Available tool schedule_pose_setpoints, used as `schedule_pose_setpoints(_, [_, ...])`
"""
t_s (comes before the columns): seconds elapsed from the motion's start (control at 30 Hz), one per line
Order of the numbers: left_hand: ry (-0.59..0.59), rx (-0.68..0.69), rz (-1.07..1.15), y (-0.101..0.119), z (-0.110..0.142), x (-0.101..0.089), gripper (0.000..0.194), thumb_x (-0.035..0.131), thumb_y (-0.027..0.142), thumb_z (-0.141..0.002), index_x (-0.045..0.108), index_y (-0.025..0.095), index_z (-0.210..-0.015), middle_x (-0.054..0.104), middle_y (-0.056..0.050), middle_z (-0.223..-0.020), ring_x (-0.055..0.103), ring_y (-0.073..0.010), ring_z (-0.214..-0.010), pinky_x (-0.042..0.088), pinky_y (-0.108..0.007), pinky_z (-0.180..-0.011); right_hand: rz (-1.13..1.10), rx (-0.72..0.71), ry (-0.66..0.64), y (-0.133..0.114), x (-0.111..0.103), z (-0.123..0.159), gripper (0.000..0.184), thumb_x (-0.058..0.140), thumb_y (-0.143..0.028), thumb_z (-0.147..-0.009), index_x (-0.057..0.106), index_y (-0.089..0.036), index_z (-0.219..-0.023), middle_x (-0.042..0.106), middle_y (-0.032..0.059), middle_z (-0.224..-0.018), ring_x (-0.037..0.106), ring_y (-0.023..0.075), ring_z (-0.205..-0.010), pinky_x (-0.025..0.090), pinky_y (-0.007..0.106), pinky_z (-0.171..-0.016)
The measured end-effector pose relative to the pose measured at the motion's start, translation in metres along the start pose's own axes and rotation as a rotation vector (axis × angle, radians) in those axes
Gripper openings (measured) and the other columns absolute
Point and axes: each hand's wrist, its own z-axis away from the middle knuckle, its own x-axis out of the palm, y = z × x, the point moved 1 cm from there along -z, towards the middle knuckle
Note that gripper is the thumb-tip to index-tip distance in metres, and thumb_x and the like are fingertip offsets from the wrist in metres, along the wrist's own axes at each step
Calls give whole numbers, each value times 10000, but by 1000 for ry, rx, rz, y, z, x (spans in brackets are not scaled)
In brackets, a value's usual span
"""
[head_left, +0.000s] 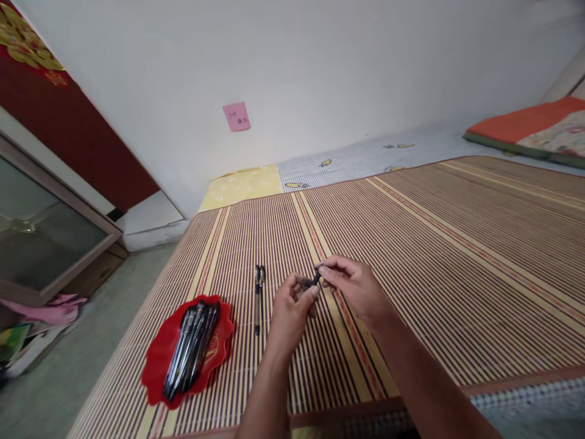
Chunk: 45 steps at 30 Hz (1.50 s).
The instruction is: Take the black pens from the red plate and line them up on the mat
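Observation:
My left hand (290,311) and my right hand (354,285) meet above a striped bamboo mat (457,244). Both pinch a small dark pen (315,280) between their fingertips, one hand at each end; most of it is hidden by the fingers. To the left of my left hand a single black pen (259,297) lies on the mat, pointing away from me. Further left a red scalloped tray (158,366) holds several black pens (192,349) in a bundle.
The mat covers a bed that meets a white wall with a pink sticky note (236,116). An orange-edged cushion (530,125) lies at the far right. Left of the bed is floor with a glass-fronted cabinet (41,238) and scattered items (31,323).

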Motion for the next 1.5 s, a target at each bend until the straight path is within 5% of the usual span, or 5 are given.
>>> schedule_pose_setpoints(0.13, [-97,-3,-32,-6,-2,-3,348,537,455,-948,584,164,-765,532,14,-670,458,-102,-597,348,-228,-565,-14,-9,-10,1,0,0,174,691,-354,-821,708,-181,-819,611,1,-705,554,142,-669,446,275,-626])
schedule_pose_setpoints(0.33, [33,-61,38,-10,-4,-3,344,777,425,-766,525,204,-842,489,66,-656,425,-90,-530,342,-216,-502,-2,-7,-32,5,0,-2,156,680,-338,-828,716,-186,-814,614,2,-727,552,141,-691,443,274,-635])
schedule_pose_setpoints(0.5, [-90,-101,71,-12,-4,-4,399,610,536,-879,592,152,-771,555,5,-644,463,-94,-541,335,-222,-513,-48,60,-90,6,-1,-2,173,696,-345,-797,732,-185,-852,628,1,-728,548,135,-665,449,269,-615])
schedule_pose_setpoints(0.9, [-141,-160,186,-17,-4,-6,389,668,522,-861,646,135,-828,527,14,-649,414,-83,-532,303,-219,-495,-91,162,-228,12,-6,-4,250,681,-361,-804,761,-179,-956,701,43,-843,607,147,-736,498,292,-685])
schedule_pose_setpoints(1.5, [-109,-222,256,-13,-1,-5,363,749,473,-803,555,177,-883,527,43,-662,434,-68,-512,257,-188,-440,-178,196,-128,12,-10,-3,263,766,-363,-744,714,-185,-930,680,12,-842,615,137,-754,500,284,-721])
